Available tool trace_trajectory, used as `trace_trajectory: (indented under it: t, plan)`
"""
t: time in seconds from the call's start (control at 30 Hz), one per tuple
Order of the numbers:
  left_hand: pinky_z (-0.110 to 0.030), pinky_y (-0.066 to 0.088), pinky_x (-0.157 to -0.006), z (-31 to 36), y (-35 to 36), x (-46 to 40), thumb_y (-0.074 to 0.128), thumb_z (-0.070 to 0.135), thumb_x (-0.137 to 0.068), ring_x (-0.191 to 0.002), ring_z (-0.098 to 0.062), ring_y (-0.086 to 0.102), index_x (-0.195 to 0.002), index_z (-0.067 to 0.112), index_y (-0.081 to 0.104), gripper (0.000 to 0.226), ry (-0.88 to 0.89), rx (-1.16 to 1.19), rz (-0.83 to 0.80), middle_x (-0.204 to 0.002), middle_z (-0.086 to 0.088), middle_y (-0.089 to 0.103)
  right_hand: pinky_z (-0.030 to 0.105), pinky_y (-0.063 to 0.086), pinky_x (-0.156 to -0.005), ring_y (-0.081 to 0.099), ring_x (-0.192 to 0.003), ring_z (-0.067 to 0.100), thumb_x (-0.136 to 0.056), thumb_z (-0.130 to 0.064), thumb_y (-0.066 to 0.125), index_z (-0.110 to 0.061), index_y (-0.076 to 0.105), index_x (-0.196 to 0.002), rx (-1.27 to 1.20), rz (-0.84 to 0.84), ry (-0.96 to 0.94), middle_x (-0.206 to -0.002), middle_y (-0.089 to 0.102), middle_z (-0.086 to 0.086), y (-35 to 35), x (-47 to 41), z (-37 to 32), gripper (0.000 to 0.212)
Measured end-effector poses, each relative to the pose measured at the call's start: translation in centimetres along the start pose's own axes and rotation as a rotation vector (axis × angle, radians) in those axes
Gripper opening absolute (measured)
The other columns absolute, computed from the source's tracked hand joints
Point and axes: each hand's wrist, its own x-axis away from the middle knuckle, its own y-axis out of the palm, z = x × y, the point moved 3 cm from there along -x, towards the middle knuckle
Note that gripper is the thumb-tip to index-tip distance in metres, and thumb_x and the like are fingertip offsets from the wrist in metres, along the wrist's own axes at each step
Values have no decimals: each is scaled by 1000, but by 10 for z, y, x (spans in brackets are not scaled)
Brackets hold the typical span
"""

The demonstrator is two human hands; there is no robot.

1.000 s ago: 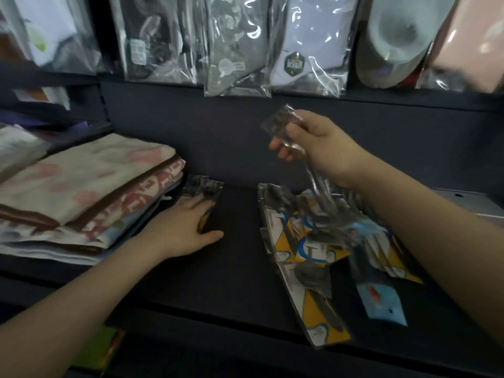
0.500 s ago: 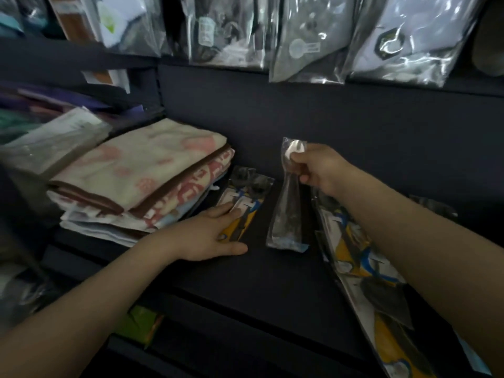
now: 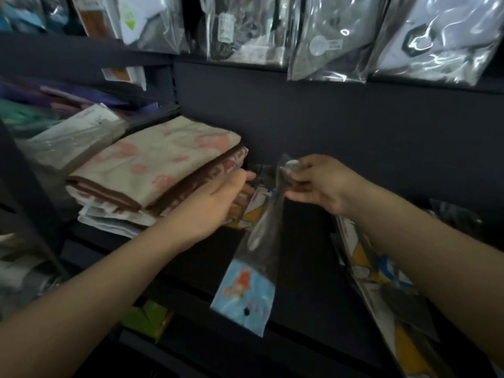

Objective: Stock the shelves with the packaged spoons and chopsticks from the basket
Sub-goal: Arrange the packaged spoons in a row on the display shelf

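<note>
Change: Your right hand (image 3: 317, 184) had carried the spoon pack (image 3: 256, 241) leftward and nearer the camera than half a second earlier; your left hand (image 3: 218, 203) had lifted off the yellow pack (image 3: 252, 211) and come in under the spoon pack's upper part.
Meaning: In my judgement the pack was being passed or squared between both hands before being laid down; it was not yet stocked.
Right fingers: You pinched the pack's clear top edge between thumb and fingertips.
Left fingers: They were fairly straight and relaxed, reaching toward the pack; whether they touched it could not be told.
Pack position: It hung tilted over the shelf (image 3: 300, 268), top end high by your right hand, bottom end low toward the front edge, apart from the shelf board as far as could be seen.
Pack appearance: A long narrow clear sleeve, glossy, with a pale spoon bowl showing at the top and a light blue printed card with an orange figure at the bottom.
Other stock: More packs (image 3: 381, 282) lay on the shelf to the right, partly under your right forearm; folded towels (image 3: 152, 170) sat to the left.
Basket: Not in view.
</note>
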Motion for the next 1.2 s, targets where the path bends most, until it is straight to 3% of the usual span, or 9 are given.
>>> trace_trajectory:
  t: [0.1, 0.2, 0.27, 0.4, 0.63, 0.77, 0.87, 1.03, 1.2]
  plan:
    - [-16, 35, -101, -1, -10, 23, 33, 58, -85, -116, -2, 48, -124, 33, 51, 50, 212, -448, -73, -129, 9, 51, 31, 61, -64, 64, -84, 27, -95, 6, 39, -11, 48, -80, 124, -10, -6, -99, 59, 16, 35, -20, 15, 24]
    - [-23, 24, -113, -30, -6, 36, 32, 61, -83, -138, -7, 27, -141, 31, 34, 66, 135, -754, -282, -153, 7, 23, 50, 53, -91, 62, -101, 37, -92, 4, 44, -6, 53, -90, 355, 48, -60, -98, 60, 19, 56, -50, 26, 14]
    - [-21, 14, -115, -45, -3, 45, 37, 55, -90, -143, -10, 13, -147, 29, 19, 65, 55, -839, -343, -158, 8, 0, 46, 53, -88, 63, -101, 37, -90, -3, 53, -4, 60, -88, 651, 72, -145, -93, 60, 16, 63, -65, 27, 7]
    - [-20, 10, -114, -49, 2, 50, 34, 45, -95, -144, -10, 5, -148, 29, 1, 65, 41, -828, -303, -158, 6, 0, 34, 44, -87, 53, -115, 30, -91, -14, 49, -7, 55, -120, 1269, 53, -362, -123, 56, 15, 56, -71, 18, 30]
    - [-20, 23, -106, -39, 4, 40, 29, 32, -99, -139, -16, 26, -146, 16, 20, 51, 40, -935, -290, -157, 0, 11, 17, 26, -109, 33, -133, 6, -88, -21, 61, -21, 17, -149, 1086, -534, -126, -144, 33, -11, 17, -63, 35, 75]
    - [-34, 43, -87, -31, 8, 25, 35, 32, -97, -110, -23, 52, -127, 13, 37, 35, -36, -918, -190, -133, -6, 40, 38, 20, -119, 20, -144, 17, -71, -69, 56, -27, 11, -151, 1290, -447, -215, -158, 19, -3, 13, -82, 46, 101]
    - [-41, 43, -96, -33, 11, 9, 36, 25, -98, -119, -29, 48, -139, 12, 24, 45, -98, -923, -168, -141, -14, 33, 40, 21, -118, 18, -145, 18, -54, -93, 37, -31, 9, -150, 1361, -401, -261, -158, 18, -5, 18, -82, 52, 118]
    - [-27, 26, -113, -43, 23, -5, 37, 2, -92, -140, -22, 23, -148, 18, 0, 69, -148, -872, -293, -158, -3, 3, 44, 25, -116, 21, -143, 22, -72, -75, 44, -27, 16, -149, 1429, -345, -218, -157, 21, -3, 15, -82, 50, 94]
    - [-26, 31, -108, -40, 21, -10, 38, -1, -90, -137, -20, 30, -148, 21, 0, 74, -133, -853, -307, -158, 0, 2, 36, 38, -107, 46, -126, 20, -81, -58, 53, -20, 41, -138, 1315, -351, -262, -139, 46, 1, 12, -71, 38, 69]
